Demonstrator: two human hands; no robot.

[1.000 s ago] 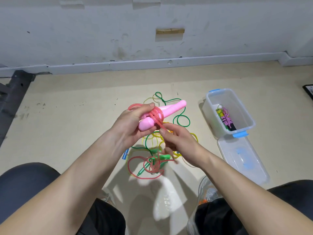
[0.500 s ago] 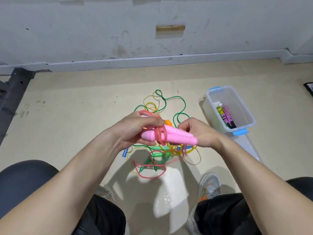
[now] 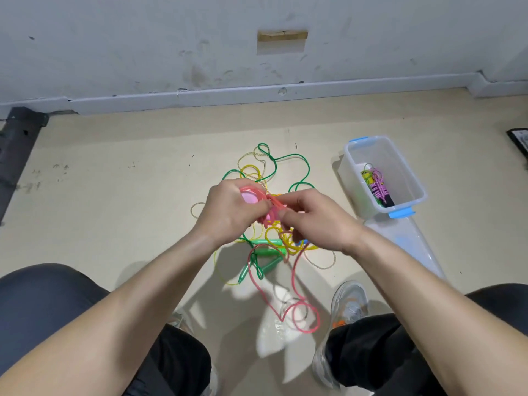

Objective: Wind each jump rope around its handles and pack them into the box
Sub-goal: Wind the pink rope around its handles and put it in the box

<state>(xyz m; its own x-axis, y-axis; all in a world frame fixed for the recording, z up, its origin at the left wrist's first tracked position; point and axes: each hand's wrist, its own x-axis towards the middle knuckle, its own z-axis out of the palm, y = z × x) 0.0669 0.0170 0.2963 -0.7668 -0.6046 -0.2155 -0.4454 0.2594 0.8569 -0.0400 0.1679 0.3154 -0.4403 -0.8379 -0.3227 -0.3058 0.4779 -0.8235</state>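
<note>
Gripping the pink handles (image 3: 248,199), the left hand (image 3: 231,215) has its fingers curled round them and round the turns of cord lying on them. The right hand (image 3: 320,221) meets it almost fingertip to fingertip, thumb and forefinger pinching the pink cord (image 3: 276,202) just beside the left thumb. Its other fingers are folded under, and I cannot tell how they lie. From below the right fingers the unwound tail (image 3: 258,287) hangs down and ends in a slack loop on the floor between the person's shoes.

Beneath and beyond both sets of fingers lies a tangle of green rope (image 3: 288,158) and yellow rope (image 3: 251,168), with a green handle (image 3: 267,242) under the right fingers. Off to the right of the right fingers, well apart, the box (image 3: 371,210) stands open with one wound rope (image 3: 378,187) inside. Its lid (image 3: 408,252) lies on the floor at its near end.

The cord looks thin, light and springy, so I judge the turns will want to slide off the smooth handles once tension drops. It is best pinched short, close to the handles, with the left thumb pressing down each fresh turn. The handles seem rigid and light, and a grip round their thick middle should serve. The trailing tail may drag or snag on the tangle below.
</note>
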